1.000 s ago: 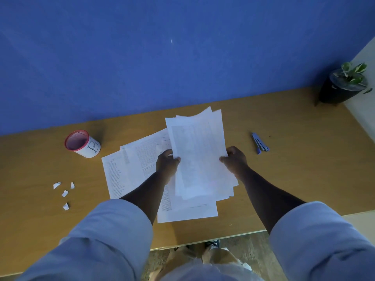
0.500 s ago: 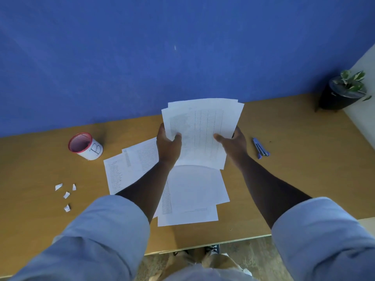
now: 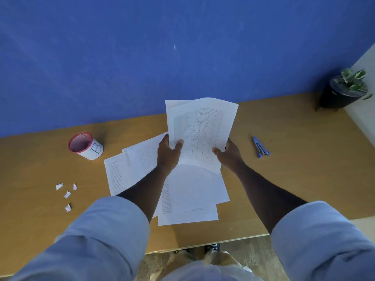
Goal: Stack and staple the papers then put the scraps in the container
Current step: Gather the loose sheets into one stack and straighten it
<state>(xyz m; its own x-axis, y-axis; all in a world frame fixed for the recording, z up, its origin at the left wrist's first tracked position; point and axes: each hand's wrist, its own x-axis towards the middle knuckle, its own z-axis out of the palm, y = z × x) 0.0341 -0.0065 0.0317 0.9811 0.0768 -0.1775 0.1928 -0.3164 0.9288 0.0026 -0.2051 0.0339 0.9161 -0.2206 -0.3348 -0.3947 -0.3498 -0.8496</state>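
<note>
Both hands hold paper stack [image 3: 200, 134] upright above worktop [image 3: 294, 179]. Left hand [image 3: 168, 153] grip pinches stack's lower left edge, right hand [image 3: 228, 155] grip pinches lower right. More sheets [image 3: 192, 191] lie flat below. Stapler [image 3: 260, 147] right of stack. 4 scraps [image 3: 67, 194] left, near container [image 3: 86, 146].

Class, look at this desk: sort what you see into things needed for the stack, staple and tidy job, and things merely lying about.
Part of the job:
held papers, gripped by left hand and right hand
loose papers
stapler
paper scraps
container marked B

Lying about:
potted plant
</note>
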